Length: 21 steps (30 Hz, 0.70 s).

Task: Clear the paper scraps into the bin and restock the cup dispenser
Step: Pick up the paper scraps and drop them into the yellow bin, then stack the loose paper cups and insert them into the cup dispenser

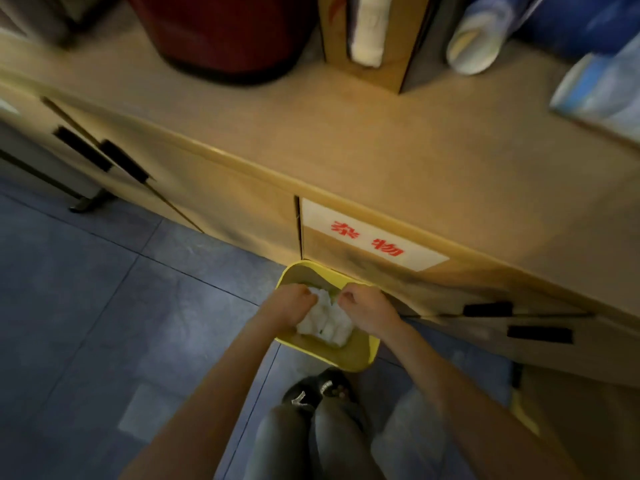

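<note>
A yellow bin (346,358) stands on the floor against the wooden cabinet. White crumpled paper scraps (327,320) lie inside it. My left hand (292,301) and my right hand (362,304) are both over the bin's mouth, fingers curled, close on either side of the paper. The left fingertips touch the top of the paper; whether either hand grips it is unclear. On the counter stands a wooden cup dispenser (370,39) with a white stack of cups in its slot. A sleeve of cups (478,36) in clear wrap lies to its right.
A dark red round container (225,32) sits on the counter at the left. Blue-and-white packets (602,88) lie at the right. The cabinet front carries a white label with red characters (370,237) and black handles (488,310). My foot (322,389) is just behind the bin.
</note>
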Each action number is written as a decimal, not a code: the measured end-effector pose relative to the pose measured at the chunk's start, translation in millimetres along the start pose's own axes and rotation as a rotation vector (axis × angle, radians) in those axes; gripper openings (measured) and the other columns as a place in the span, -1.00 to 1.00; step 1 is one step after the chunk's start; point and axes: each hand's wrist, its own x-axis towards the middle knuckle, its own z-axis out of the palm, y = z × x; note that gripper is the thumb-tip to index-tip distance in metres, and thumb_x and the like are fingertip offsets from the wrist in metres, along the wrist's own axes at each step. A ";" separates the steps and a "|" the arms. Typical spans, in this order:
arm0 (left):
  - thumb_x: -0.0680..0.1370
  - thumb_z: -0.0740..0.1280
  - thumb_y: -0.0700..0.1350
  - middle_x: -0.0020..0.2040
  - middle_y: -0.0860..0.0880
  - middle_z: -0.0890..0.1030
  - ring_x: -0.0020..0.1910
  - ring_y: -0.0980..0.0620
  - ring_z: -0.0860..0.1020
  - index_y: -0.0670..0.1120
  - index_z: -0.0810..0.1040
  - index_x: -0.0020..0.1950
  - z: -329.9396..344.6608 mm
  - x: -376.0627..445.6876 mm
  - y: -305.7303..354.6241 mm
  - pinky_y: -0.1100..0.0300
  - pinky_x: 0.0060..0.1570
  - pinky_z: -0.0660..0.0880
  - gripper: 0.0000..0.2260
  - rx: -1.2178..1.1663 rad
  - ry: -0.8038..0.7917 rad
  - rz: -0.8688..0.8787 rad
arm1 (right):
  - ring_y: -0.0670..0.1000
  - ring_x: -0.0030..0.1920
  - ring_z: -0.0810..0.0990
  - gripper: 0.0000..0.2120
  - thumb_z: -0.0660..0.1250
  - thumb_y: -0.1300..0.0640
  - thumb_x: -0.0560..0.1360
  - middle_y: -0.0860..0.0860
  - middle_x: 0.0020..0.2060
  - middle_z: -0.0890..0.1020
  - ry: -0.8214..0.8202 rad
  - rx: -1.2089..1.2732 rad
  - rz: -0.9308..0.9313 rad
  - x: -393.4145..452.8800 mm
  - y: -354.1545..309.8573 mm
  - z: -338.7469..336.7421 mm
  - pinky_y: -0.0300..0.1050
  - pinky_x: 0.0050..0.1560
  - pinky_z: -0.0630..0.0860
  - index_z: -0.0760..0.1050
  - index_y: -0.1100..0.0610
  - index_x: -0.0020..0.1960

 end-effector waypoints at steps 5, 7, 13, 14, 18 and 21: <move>0.57 0.15 -0.09 0.06 -0.32 0.60 0.07 -0.22 0.53 -0.32 0.54 -0.01 -66.3 -58.5 64.8 -0.02 0.11 0.45 -0.69 0.037 0.065 0.108 | 0.20 -0.08 0.60 -0.78 0.19 0.14 0.52 0.21 -0.20 0.64 0.117 -0.087 -0.068 -56.9 -61.5 -79.2 -0.07 -0.21 0.37 0.55 0.22 -0.16; 0.56 0.18 -0.09 0.02 -0.34 0.61 0.05 -0.23 0.54 -0.33 0.55 -0.04 -88.7 -80.6 94.9 -0.04 0.09 0.45 -0.69 0.044 0.116 0.158 | 0.20 -0.04 0.60 -0.79 0.21 0.12 0.52 0.22 -0.12 0.66 0.170 -0.070 -0.089 -79.5 -79.8 -111.9 -0.04 -0.11 0.43 0.57 0.22 -0.08; 0.56 0.18 -0.07 -0.06 -0.32 0.63 0.00 -0.23 0.55 -0.31 0.56 -0.05 -136.2 -131.4 186.1 -0.02 0.02 0.46 -0.69 0.159 0.196 0.367 | 0.18 -0.09 0.59 -0.79 0.21 0.09 0.52 0.19 -0.14 0.65 0.381 0.036 -0.139 -136.4 -114.7 -201.0 0.02 -0.08 0.48 0.53 0.20 -0.06; 0.56 0.18 -0.07 -0.08 -0.30 0.64 -0.02 -0.23 0.55 -0.30 0.56 -0.06 -141.6 -136.2 200.9 -0.03 0.00 0.47 -0.69 0.174 0.217 0.405 | 0.17 -0.09 0.59 -0.79 0.20 0.06 0.53 0.17 -0.14 0.65 0.423 0.035 -0.142 -144.0 -117.4 -214.0 0.01 -0.10 0.48 0.53 0.17 -0.02; 0.54 0.20 -0.06 -0.06 -0.26 0.64 -0.02 -0.22 0.55 -0.23 0.57 -0.02 -155.5 -142.8 259.4 -0.03 -0.02 0.49 -0.74 0.202 0.324 0.553 | 0.13 -0.09 0.59 -0.76 0.17 -0.03 0.54 0.09 -0.15 0.66 0.622 0.005 -0.154 -167.4 -118.5 -261.1 0.03 -0.08 0.52 0.48 0.09 0.06; 0.54 0.20 -0.04 -0.04 -0.20 0.65 0.00 -0.19 0.56 -0.14 0.56 0.02 -157.8 -135.6 300.5 0.01 -0.05 0.49 -0.77 0.222 0.387 0.628 | 0.08 -0.11 0.60 -0.76 0.16 -0.03 0.54 0.04 -0.16 0.65 0.787 0.052 -0.157 -174.9 -107.0 -292.8 0.00 -0.11 0.51 0.46 0.08 0.08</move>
